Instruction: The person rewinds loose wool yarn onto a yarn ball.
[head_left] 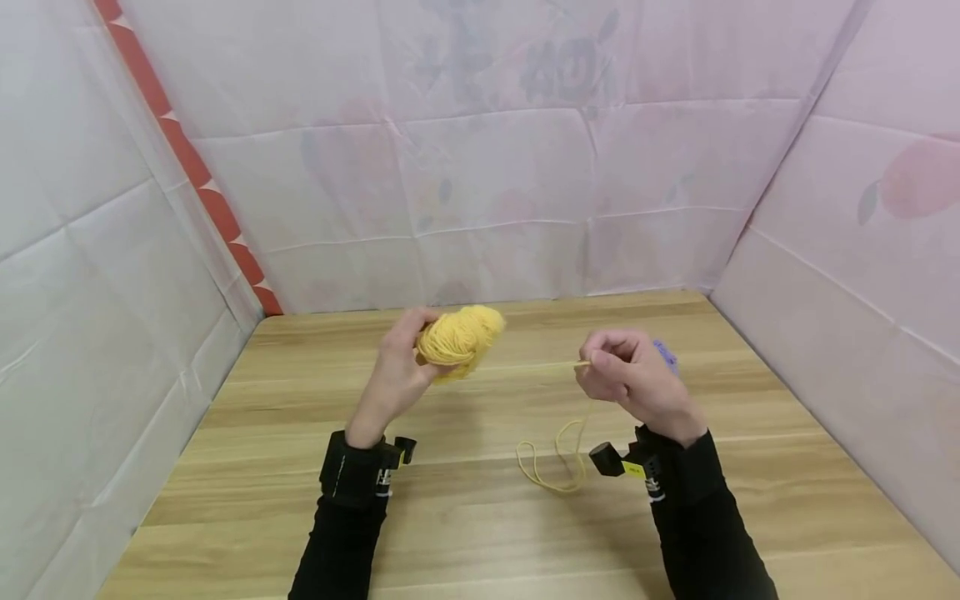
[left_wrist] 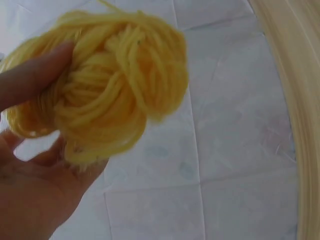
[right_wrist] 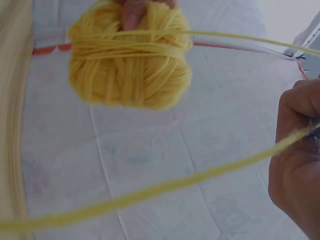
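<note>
My left hand [head_left: 399,367] grips a ball of yellow yarn [head_left: 461,337] above the wooden table, thumb on one side and fingers on the other. In the left wrist view the thumb presses into the wound strands of the yarn ball [left_wrist: 115,80]. My right hand [head_left: 633,371] pinches the yellow strand [head_left: 536,366], which runs across from the ball. From that pinch a loose tail [head_left: 558,487] drops to the table and lies in a loop. The right wrist view shows the strand crossing the front of the ball [right_wrist: 130,70], while the right hand [right_wrist: 297,155] sits at the edge.
Behind the right hand is a small purple-blue item [head_left: 666,357], mostly hidden. The wooden table [head_left: 300,500] is bordered by pale printed sheets [head_left: 480,183] at the back and both sides. A red strip [head_left: 187,154] runs up the left corner.
</note>
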